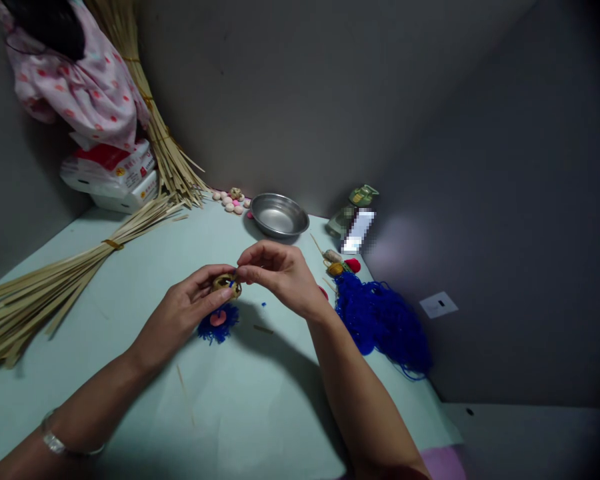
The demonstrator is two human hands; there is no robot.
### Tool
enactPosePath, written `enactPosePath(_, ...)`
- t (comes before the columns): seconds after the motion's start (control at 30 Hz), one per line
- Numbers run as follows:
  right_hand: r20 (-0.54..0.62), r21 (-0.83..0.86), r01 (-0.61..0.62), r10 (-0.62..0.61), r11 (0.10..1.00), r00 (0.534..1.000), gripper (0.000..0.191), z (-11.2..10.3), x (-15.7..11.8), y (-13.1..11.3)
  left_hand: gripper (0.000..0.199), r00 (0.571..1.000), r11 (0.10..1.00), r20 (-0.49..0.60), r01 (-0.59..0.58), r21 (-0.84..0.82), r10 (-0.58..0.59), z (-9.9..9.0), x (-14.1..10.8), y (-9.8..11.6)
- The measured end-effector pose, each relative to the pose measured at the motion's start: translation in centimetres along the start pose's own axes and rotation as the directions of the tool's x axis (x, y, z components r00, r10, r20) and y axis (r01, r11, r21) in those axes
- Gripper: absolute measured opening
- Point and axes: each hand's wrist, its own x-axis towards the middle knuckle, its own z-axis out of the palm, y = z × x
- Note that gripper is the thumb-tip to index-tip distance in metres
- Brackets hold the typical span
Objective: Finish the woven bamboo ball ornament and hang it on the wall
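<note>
A small woven straw ball (222, 289) with openings in its side is held in my left hand (193, 298), fingers behind it and thumb on its near side. My right hand (275, 270) is closed in a pinch at the ball's upper right edge; what lies between its fingertips is too small to make out. A bit of blue shows on the ball near my left thumb. Just below the ball, a blue yarn tassel (215, 331) with a pink piece (219, 318) on it hangs or lies; which one I cannot tell.
Straw bundles (87, 267) lie at the left and stand at the back left by tissue packs (125, 187). Behind my hands are a metal bowl (280, 217) and pale egg-shaped pieces (229, 207). Blue yarn (385, 323), small thread rolls and a phone (358, 231) are at the right.
</note>
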Motion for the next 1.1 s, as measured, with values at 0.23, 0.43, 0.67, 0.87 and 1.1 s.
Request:
enactPosePath(0.23, 0.034, 0.077, -0.070, 0.068, 0.995, 0.997, 0.027, -0.5, 0.1, -0.1, 0.046, 0.999, 0.999, 0.040, 0.030, -0.033, -0.029, -0.1, 0.1, -0.4)
enactPosePath(0.43, 0.086, 0.081, -0.142, 0.135, 0.987, 0.987, 0.028, -1.1, 0.1, 0.0, 0.048, 0.989, 0.982, 0.115, 0.114, -0.151, -0.097, -0.3, 0.0, -0.8)
enactPosePath(0.67, 0.139, 0.069, -0.169, 0.159, 0.983, 0.977, 0.028, -1.4, 0.1, 0.0, 0.049, 0.980, 0.976, 0.166, 0.141, -0.168, -0.113, -0.4, 0.1, -1.0)
enactPosePath(0.87, 0.166, 0.046, -0.184, 0.174, 0.982, 0.971, 0.030, -1.8, 0.1, 0.0, 0.058, 0.976, 0.965, 0.166, 0.173, -0.199, -0.141, -0.3, 0.5, -1.2)
enactPosePath(1.1, 0.233, -0.005, -0.181, 0.177, 0.983, 0.956, 0.030, -2.3, 0.3, -0.1, 0.053, 0.977, 0.971, 0.159, 0.167, -0.173, -0.140, -0.2, 0.6, -1.0)
